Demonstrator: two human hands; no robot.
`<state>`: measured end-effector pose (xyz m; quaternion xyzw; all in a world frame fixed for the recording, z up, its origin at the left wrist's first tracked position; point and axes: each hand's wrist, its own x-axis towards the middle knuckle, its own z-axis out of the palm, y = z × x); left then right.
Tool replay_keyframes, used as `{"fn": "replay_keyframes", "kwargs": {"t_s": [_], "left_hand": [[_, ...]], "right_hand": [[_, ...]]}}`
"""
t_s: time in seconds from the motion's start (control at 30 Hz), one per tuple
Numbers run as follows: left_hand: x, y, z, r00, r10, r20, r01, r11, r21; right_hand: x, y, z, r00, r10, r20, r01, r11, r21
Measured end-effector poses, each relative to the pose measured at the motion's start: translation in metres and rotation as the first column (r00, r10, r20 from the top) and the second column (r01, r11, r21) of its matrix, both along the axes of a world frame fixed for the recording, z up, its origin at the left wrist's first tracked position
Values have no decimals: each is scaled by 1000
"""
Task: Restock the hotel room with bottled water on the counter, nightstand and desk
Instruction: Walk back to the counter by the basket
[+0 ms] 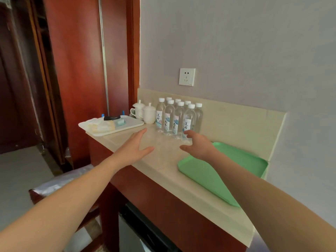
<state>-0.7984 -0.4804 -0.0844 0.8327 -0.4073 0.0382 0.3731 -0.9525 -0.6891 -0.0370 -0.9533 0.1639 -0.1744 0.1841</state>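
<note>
Counter [163, 166]: beige stone top on a red-brown wooden base; both bare forearms reach out over its front edge.
Green tray [245, 157]: flat on the counter under the right wrist and forearm, its far corner against the stone backsplash.
Left hand [133, 149]: wide open, palm down, fingers straight and together, thumb spread toward the right hand; it holds nothing.
Right hand [198, 145]: open, thumb out to the left, fingers loosely bent forward; it holds nothing. Whether the fingertips touch the nearest bottle cannot be told.
Water bottles [177, 119]: a tight cluster standing upright just beyond the right fingertips, ahead and to the right of the left hand; 8 white caps show.
Labels: white with blue and pink artwork and vertical brush-style Chinese characters, too soft to read.
White tray [133, 122]: beyond and to the left of the left hand, carrying pale wrapped packets, a small green packet and a black item [111, 117].
Lidded cups [148, 113]: 2 white ones, just left of the bottles, behind the white tray.
Wall socket [187, 76]: white, on the grey wall above the bottles.
</note>
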Motion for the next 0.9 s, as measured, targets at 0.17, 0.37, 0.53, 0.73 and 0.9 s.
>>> {"fn": "replay_keyframes", "kwargs": {"t_s": [0.17,0.37,0.53,0.73,0.9], "left_hand": [[51,-34,10,998,-9,57,10,1000,-9],[109,-87,30,984,-136,118,138,990,-12],[153,-131,58,941,-261,214,249,965,79],[175,-181,98,804,-375,462,316,927,203],[181,-210,105,701,-453,550,306,888,342]], "right_hand": [[37,-30,6,995,-92,38,91,996,10],[84,-61,17,976,-201,88,202,979,-4],[116,-82,27,886,-384,259,381,922,61],[132,-100,30,854,-465,233,422,881,214],[130,-100,25,895,-414,166,356,888,290]]}}
